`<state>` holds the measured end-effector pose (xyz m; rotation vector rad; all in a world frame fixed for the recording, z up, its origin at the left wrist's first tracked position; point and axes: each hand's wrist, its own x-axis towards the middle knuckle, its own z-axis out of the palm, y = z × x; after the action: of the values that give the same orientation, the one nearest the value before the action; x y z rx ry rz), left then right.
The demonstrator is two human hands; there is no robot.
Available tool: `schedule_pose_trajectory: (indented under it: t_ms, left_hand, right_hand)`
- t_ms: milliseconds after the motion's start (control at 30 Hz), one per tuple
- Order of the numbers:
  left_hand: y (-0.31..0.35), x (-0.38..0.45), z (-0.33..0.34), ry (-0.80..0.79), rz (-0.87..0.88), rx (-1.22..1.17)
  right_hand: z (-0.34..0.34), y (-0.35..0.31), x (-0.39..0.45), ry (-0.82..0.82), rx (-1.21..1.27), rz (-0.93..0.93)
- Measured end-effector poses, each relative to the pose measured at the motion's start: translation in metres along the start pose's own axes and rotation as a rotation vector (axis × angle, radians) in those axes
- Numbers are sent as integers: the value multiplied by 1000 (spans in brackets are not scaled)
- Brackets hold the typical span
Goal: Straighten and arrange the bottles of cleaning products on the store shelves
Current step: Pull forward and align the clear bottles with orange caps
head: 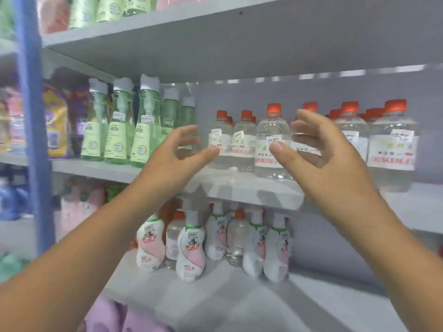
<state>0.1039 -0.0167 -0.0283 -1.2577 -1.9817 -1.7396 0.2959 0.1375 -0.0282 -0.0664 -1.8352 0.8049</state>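
Several clear bottles with red caps (272, 142) stand in rows on the middle shelf (239, 185). Left of them stand several green bottles with white pump tops (119, 125). My left hand (177, 154) is raised in front of the gap between the green and clear bottles, fingers spread and holding nothing. My right hand (318, 152) hovers in front of the clear bottles, fingers loosely bent and apart, hiding one of them. Neither hand plainly touches a bottle.
On the lower shelf (215, 295) stand several white-and-pink bottles (190, 245) mixed with clear ones. A blue upright post (33, 130) runs down the left, with coloured bags (56, 123) behind it. The top shelf (167, 27) holds more green bottles.
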Motion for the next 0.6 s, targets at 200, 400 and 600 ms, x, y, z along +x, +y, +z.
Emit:
schedule_pose_trajectory:
  t_ms: [200,400,600]
  left_hand:
    - [-88,-90,-112,163,-183,-75]
    - [-185,-153,-247,249,-426,-28]
    - [-253,-180,-350,279,-510,-44]
  right_hand:
    - [137,-6,-87,-187,292,157]
    - [317,-29,-140,-346,302,364]
    - [460,-56,-177,-380,326,447]
